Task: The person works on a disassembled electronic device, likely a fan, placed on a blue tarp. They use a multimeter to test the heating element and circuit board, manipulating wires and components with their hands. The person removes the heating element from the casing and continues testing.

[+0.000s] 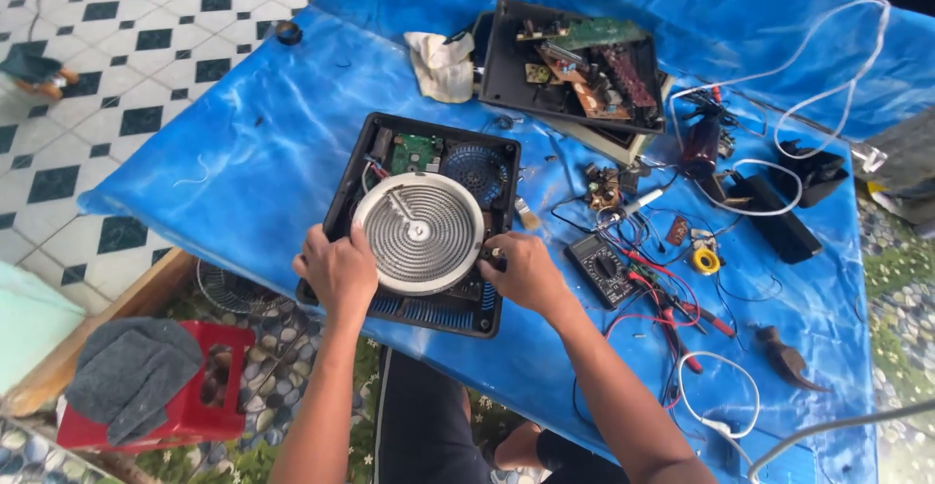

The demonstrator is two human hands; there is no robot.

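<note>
Head view, looking down on a table covered with a blue plastic sheet (pixel 253 153). At the centre of the frame lies an opened black cooker base (pixel 419 221), its lid off. A round white heating coil plate (pixel 419 233) sits in it, with a green circuit board (pixel 417 153) and a round fan grille (pixel 474 167) above it in the frame.

The left hand (pixel 336 268) rests at the lower left edge of the coil plate, fingers curled over its rim. The right hand (pixel 524 272) is at the plate's right edge, fingers closed around a small part there; what it grips is too small to tell.

Right of centre lies a black multimeter (pixel 604 270) among red and black wires. A second open casing holding circuit boards (pixel 575 60) lies at the upper centre, beside a crumpled pale cloth (pixel 440 63). A red stool (pixel 195 387) stands at lower left.
</note>
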